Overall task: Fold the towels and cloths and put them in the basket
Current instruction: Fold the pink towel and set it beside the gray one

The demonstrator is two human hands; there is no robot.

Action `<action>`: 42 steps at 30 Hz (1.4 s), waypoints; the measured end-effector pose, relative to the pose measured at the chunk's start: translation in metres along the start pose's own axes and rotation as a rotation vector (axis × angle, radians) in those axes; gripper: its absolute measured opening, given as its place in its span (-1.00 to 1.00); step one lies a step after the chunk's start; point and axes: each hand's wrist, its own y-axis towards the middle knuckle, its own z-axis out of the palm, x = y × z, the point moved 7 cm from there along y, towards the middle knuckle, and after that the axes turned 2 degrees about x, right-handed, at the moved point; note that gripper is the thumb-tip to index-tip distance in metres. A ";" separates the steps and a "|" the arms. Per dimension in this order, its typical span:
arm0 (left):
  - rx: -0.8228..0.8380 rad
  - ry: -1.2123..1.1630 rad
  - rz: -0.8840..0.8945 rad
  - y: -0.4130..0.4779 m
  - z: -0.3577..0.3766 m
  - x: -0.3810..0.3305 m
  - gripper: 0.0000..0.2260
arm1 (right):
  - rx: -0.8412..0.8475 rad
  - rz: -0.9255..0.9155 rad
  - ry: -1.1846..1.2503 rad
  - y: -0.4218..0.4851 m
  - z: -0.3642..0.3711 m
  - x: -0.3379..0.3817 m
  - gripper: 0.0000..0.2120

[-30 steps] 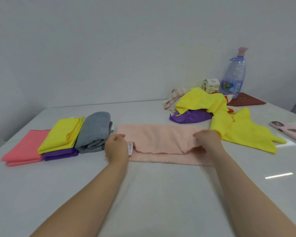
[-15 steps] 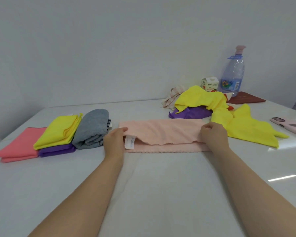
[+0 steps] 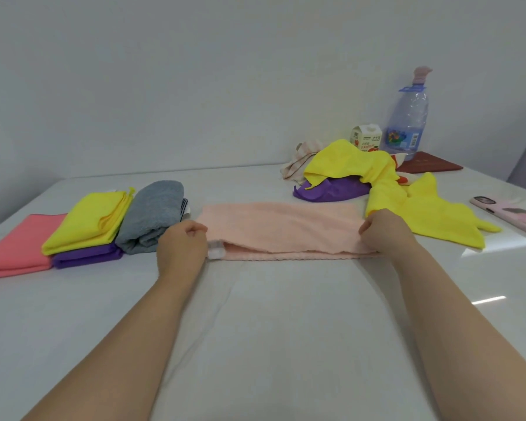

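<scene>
On the table (image 3: pixel 271 329), we are pinching the towel (image 3: pixel 283 226) ends with left hand (image 3: pixel 181 246) and right hand (image 3: pixel 383 230).

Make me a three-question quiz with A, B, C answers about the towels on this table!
1. Where is the grey towel?
A. right of the folded yellow cloth
B. under the phone
C. behind the bottle

2. What colour lies under that folded yellow cloth?
A. green
B. purple
C. black

3. What are the hands doing?
A. resting flat on the table
B. lifting the bottle
C. gripping the ends of the peach towel

Answers: 1 A, it lies just right of the stack. 2 B, a purple edge shows beneath. 3 C, the left hand and right hand each close on one end.
</scene>
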 end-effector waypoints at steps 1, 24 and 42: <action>-0.008 -0.110 -0.029 0.000 -0.001 0.001 -0.77 | -0.004 0.005 0.014 0.000 -0.001 -0.001 -0.77; 0.101 0.553 0.028 0.003 0.005 0.004 -0.76 | 0.043 0.139 -0.053 -0.012 -0.004 -0.007 -0.74; 0.640 0.767 0.487 -0.039 0.073 -0.018 -0.52 | 0.374 -0.307 -0.279 -0.062 0.062 0.074 -0.40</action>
